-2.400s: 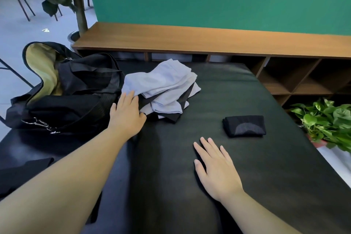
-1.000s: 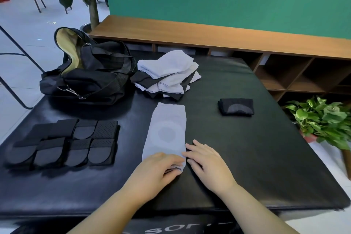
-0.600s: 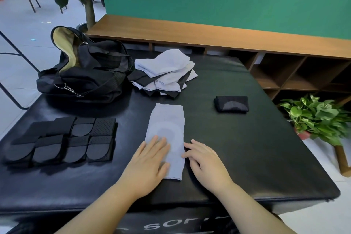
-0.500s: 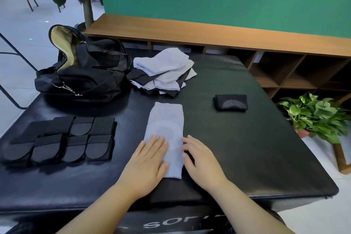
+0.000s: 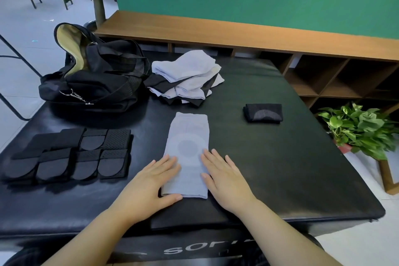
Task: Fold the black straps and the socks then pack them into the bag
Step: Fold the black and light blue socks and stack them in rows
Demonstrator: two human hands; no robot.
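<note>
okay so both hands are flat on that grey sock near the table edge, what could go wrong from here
The grey sock lies close to the table's front edge, so a careless fold could drag it off. Both the left hand and right hand only press flat, so it might shift. The sock pile looks loosely stacked and could topple if bumped.

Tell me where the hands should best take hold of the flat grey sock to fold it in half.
Probably the near short edge of the grey sock, pinched at its two corners from the person's side. It lies flat and lengthwise, pointing away, and the left hand and right hand already rest flat beside those corners, so that end can be lifted over to the far edge.
</note>
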